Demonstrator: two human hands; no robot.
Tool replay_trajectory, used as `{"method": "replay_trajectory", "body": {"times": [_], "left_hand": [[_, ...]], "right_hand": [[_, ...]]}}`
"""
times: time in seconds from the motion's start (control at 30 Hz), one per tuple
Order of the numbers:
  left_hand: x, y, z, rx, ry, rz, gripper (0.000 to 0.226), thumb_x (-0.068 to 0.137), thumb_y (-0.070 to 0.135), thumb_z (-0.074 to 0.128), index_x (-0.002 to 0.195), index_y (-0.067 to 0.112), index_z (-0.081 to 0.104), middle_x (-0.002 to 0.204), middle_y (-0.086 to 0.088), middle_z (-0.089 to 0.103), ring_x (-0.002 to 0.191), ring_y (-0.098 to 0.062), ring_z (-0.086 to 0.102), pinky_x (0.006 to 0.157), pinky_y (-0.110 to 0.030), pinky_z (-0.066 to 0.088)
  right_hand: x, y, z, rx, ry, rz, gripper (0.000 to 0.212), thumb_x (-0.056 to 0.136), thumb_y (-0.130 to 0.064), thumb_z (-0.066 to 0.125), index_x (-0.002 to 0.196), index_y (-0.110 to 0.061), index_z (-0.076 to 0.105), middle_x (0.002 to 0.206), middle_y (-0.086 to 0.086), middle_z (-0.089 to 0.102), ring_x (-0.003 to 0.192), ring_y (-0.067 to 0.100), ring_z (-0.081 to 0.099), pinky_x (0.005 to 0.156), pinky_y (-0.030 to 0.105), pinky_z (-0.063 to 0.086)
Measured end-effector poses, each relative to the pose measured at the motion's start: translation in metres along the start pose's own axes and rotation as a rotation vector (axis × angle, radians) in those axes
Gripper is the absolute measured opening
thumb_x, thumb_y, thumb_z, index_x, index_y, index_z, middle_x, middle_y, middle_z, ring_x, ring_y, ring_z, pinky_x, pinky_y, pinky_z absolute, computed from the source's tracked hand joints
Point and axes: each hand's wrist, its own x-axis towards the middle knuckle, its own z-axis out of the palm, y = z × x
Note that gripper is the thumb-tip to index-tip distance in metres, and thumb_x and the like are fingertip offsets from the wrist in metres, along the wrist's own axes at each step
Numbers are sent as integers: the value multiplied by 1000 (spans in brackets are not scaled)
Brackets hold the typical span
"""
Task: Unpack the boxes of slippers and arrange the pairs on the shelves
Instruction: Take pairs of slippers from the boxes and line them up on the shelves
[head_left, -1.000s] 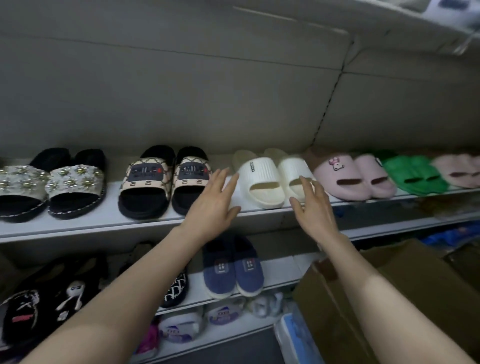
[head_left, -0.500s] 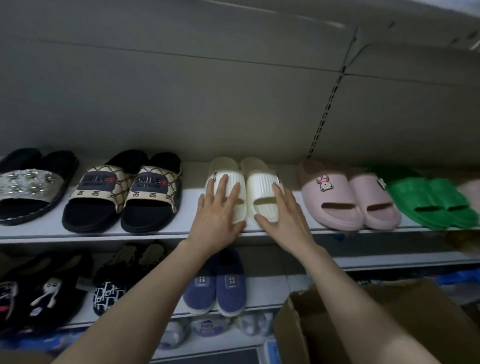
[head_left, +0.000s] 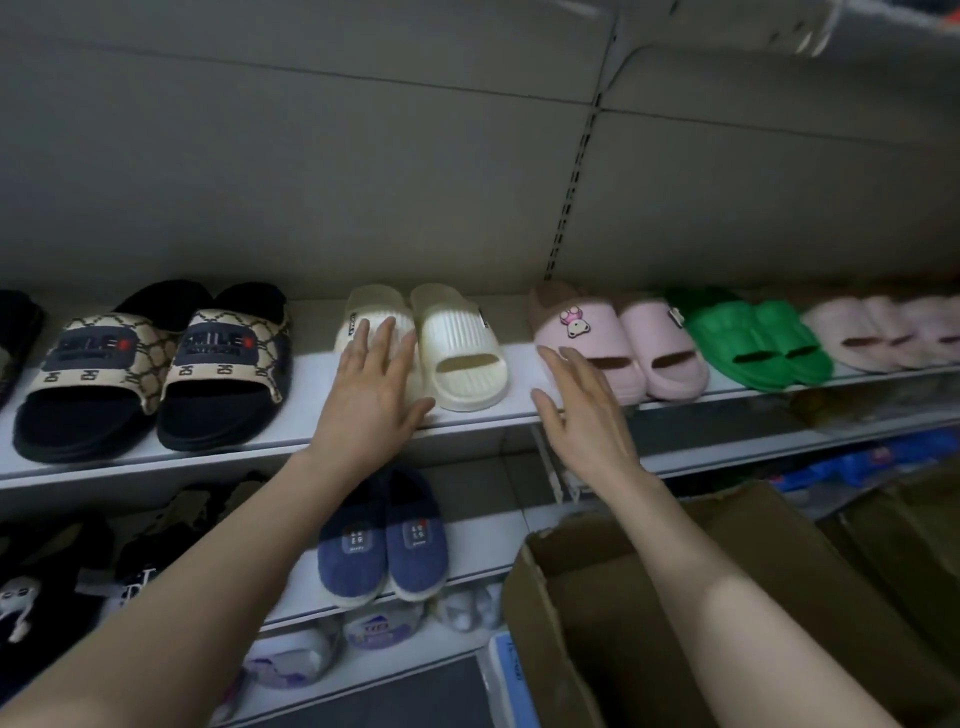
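Observation:
A pair of cream ribbed slippers (head_left: 462, 345) stands on the upper white shelf (head_left: 291, 431). My left hand (head_left: 371, 395) lies flat with straight fingers on the left cream slipper. My right hand (head_left: 582, 410) is open, fingers straight, at the shelf's front edge, just touching the toe of the left pink bear slipper (head_left: 592, 332). An open brown cardboard box (head_left: 623, 597) sits below my right forearm.
Black patterned slides (head_left: 156, 364) stand left of the cream pair. Green slippers (head_left: 753, 338) and pale pink ones (head_left: 883, 332) follow on the right. Blue closed slippers (head_left: 384, 540) sit on the lower shelf, dark pairs at its left, wrapped packs beneath.
My right hand has left the right cream slipper and moved right to the pink slipper's toe. My left hand stays on the left cream slipper. The view shifted slightly.

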Motion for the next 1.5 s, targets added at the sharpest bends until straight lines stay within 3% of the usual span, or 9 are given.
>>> {"method": "replay_trajectory", "body": {"times": [0.1, 0.2, 0.37, 0.57, 0.73, 0.97, 1.1, 1.27, 1.5], "left_hand": [[10, 39, 9, -46, 7, 90, 77, 88, 35, 66, 148, 5, 30, 155, -23, 25, 145, -42, 16, 117, -50, 20], [26, 93, 25, -81, -3, 159, 76, 90, 39, 61, 151, 10, 26, 158, -16, 20, 148, -35, 11, 118, -42, 15], [60, 174, 67, -47, -22, 202, 68, 93, 45, 54, 150, 21, 26, 159, -14, 18, 148, -34, 11, 118, -51, 23], [82, 213, 108, 34, -95, 85, 52, 95, 49, 46, 143, 32, 37, 161, -12, 14, 147, -38, 8, 116, -56, 20], [86, 214, 106, 66, -112, 15, 50, 93, 53, 35, 133, 30, 53, 161, -10, 14, 148, -37, 7, 117, -54, 19], [89, 210, 99, 39, -150, 7, 57, 91, 58, 28, 131, 29, 57, 161, -9, 15, 148, -37, 8, 117, -54, 20], [89, 216, 93, 74, -173, -23, 49, 93, 54, 33, 129, 30, 57, 161, -8, 17, 148, -34, 10, 119, -50, 17], [96, 246, 90, 84, 140, 54, 30, 94, 30, 53, 112, 8, 62, 123, -19, 58, 120, -40, 51, 105, -48, 39], [138, 356, 136, -41, 67, 174, 54, 85, 27, 69, 131, 5, 52, 135, -20, 50, 122, -36, 49, 100, -43, 44]], "right_hand": [[-12, 52, -27, -49, 123, 86, 52, 101, -35, 44, 151, -27, 30, 156, 8, 29, 142, 27, 28, 112, 45, 33], [-10, 103, -49, -78, 157, 200, 56, 99, -36, 48, 150, -25, 27, 154, 13, 28, 139, 34, 32, 109, 47, 37], [13, 160, -69, -47, 33, 218, 78, 93, -51, 54, 155, -30, 11, 160, 11, 14, 142, 35, 26, 110, 47, 34], [46, 197, -64, -23, -153, 40, 92, 88, -67, 50, 152, -42, -12, 163, -2, -10, 148, 30, 15, 116, 49, 30], [59, 202, -50, -71, -181, -6, 84, 91, -69, 39, 154, -38, -8, 163, -1, -13, 149, 32, 6, 119, 48, 19], [63, 198, -50, -61, -203, -12, 82, 93, -65, 40, 156, -34, -3, 163, 8, -10, 148, 38, 5, 120, 50, 17], [53, 207, -69, -21, -244, -48, 72, 97, -60, 38, 156, -36, 4, 165, 2, -7, 150, 29, 6, 120, 46, 19], [24, 256, -104, -21, -46, -40, 57, 103, -35, 42, 155, -29, 20, 164, 5, 12, 149, 26, 13, 118, 42, 21], [23, 380, -151, -84, 52, 129, 66, 98, -38, 51, 155, -23, 20, 160, 17, 18, 145, 37, 21, 114, 50, 30]]}}
